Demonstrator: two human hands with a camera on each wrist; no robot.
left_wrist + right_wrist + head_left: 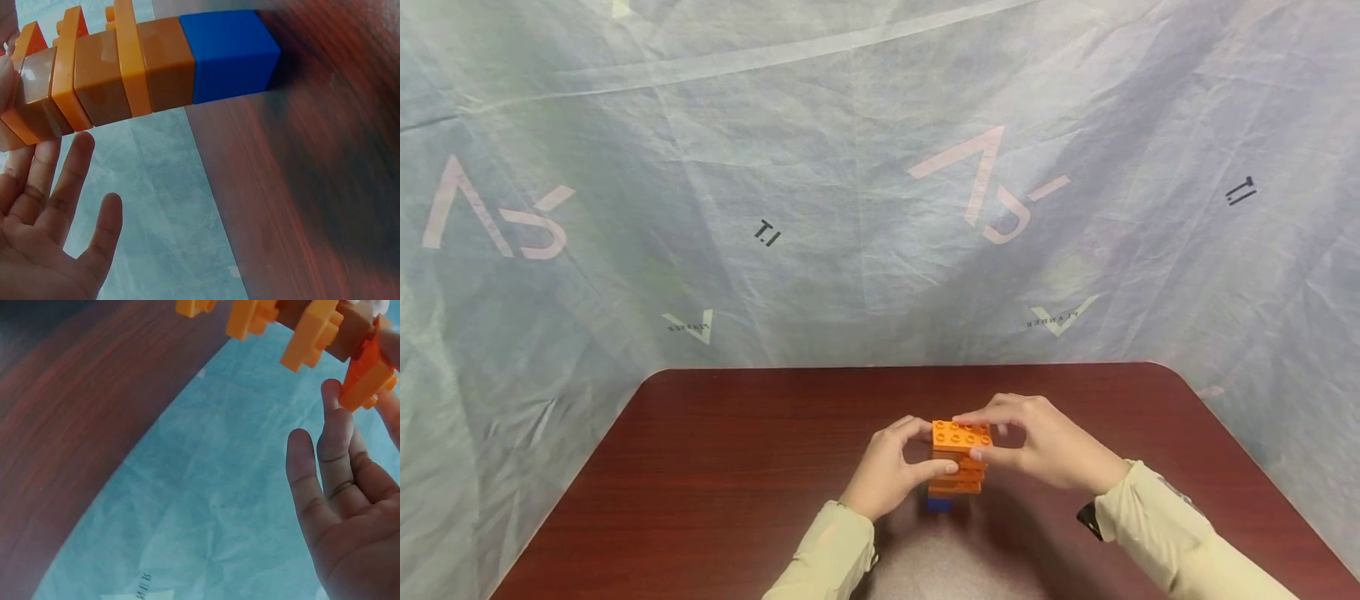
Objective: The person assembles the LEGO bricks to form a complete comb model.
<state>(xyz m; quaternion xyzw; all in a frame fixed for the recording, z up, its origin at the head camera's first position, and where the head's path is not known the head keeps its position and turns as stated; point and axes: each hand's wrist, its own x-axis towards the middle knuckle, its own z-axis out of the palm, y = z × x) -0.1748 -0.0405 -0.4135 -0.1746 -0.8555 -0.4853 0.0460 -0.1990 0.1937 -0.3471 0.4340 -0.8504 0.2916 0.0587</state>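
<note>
A tall stack of toy building bricks stands on the table, with a blue brick (939,504) at its foot. Above that, brown bricks (167,65) alternate with wider orange bricks (134,59), whose studded ends jut out to one side, as the right wrist view also shows. On top lies an orange brick (951,437) with its studs up. My left hand (883,467) grips the upper stack, thumb on the near side and fingers behind. My right hand (1048,442) pinches the top orange brick at its right end between thumb and fingers; its other fingers extend past the stack.
The dark red wooden table (715,467) has rounded far corners. A grey printed cloth (850,275) hangs behind it and along both sides. A dark band (1090,521) shows at the right sleeve (1180,533).
</note>
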